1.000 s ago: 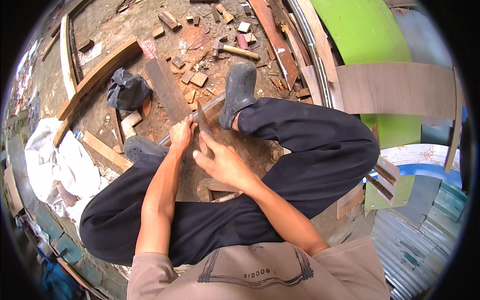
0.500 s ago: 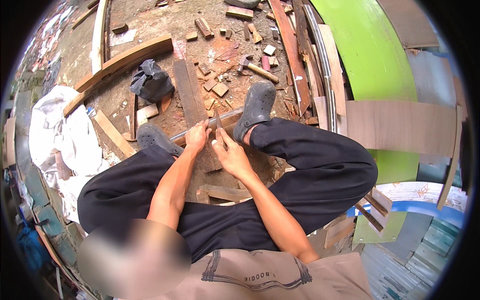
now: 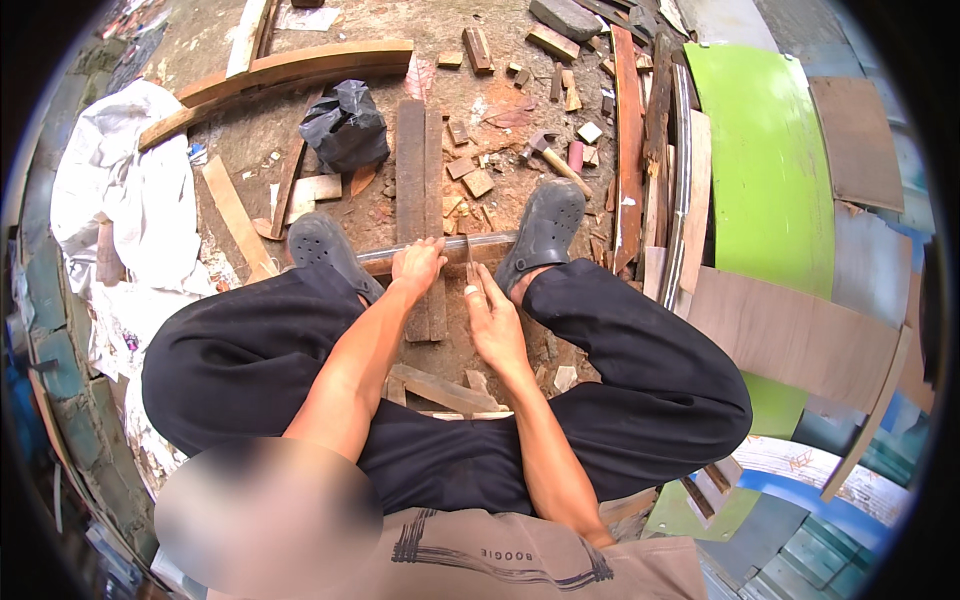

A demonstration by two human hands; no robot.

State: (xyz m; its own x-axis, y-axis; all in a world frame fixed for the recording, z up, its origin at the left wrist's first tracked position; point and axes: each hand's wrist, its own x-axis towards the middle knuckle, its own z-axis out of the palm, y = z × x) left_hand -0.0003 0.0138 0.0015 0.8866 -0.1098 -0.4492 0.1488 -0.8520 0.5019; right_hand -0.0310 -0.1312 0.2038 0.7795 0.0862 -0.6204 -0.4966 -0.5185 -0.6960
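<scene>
A narrow wooden strip [image 3: 378,264] with a grey metal edge lies crosswise between my two shoes. My left hand [image 3: 417,264] is closed over it near its middle, fingers bent over the top. Just right of that, my right hand [image 3: 490,312] is closed around a slim tool [image 3: 469,250] with a thin, upright blade, which meets the strip. Its handle is mostly hidden by my fingers, so the exact kind is unclear. Under the strip, a long dark board [image 3: 411,170] runs away from me.
Beyond my right shoe [image 3: 546,225] lies a hammer [image 3: 560,165] among several small wood blocks [image 3: 478,183]. A black plastic bag [image 3: 345,128] sits past my left shoe [image 3: 325,248]. Long planks [image 3: 627,150] and a green panel [image 3: 765,150] line the right; a white sack [image 3: 125,190] lies left.
The whole view has turned, so the scene sits farther right in the middle. The blade looks more upright. Both hands keep their places at the strip.
</scene>
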